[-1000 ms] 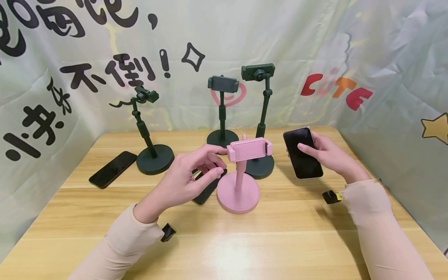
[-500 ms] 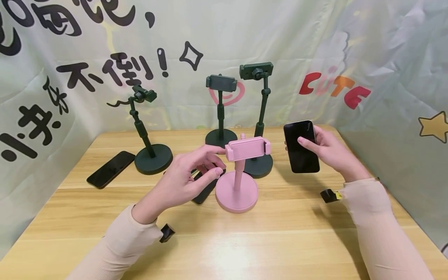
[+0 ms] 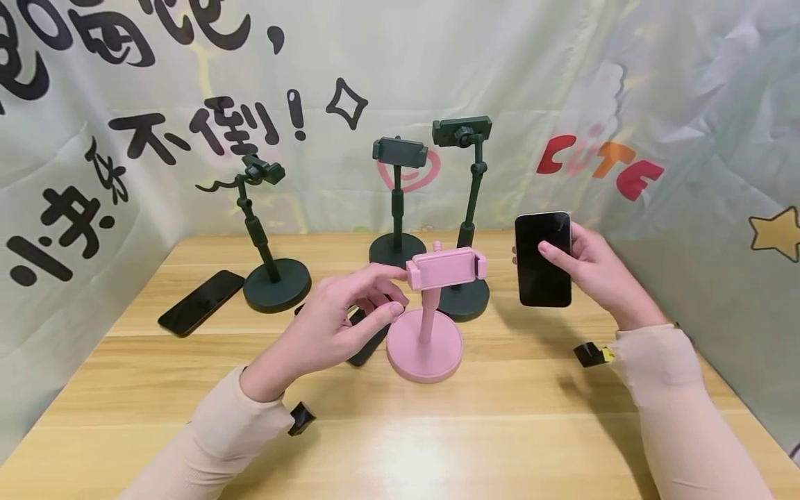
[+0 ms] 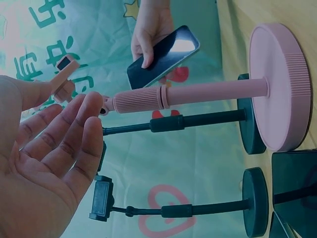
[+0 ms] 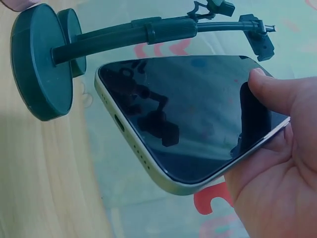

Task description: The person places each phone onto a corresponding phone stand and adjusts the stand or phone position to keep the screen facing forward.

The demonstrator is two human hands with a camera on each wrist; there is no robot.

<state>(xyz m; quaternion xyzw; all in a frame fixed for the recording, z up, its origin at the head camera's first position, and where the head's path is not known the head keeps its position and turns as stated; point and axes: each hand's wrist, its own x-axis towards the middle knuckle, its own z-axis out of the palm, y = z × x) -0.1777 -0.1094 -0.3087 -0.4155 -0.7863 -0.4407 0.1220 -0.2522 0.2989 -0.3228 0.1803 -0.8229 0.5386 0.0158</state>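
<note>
Smartphone (image 3: 544, 260) in your right hand (image 3: 594, 267), pinched between the thumb on its screen and the fingers behind, is held above the table (image 3: 512, 437), to the right of the pink phone stand (image 3: 430, 309) and apart from it. Your left hand (image 3: 325, 312) holds nothing, its fingers loosely bent and parted; whether its index fingertip touches the stand's clamp (image 3: 444, 268), you cannot tell.
</note>
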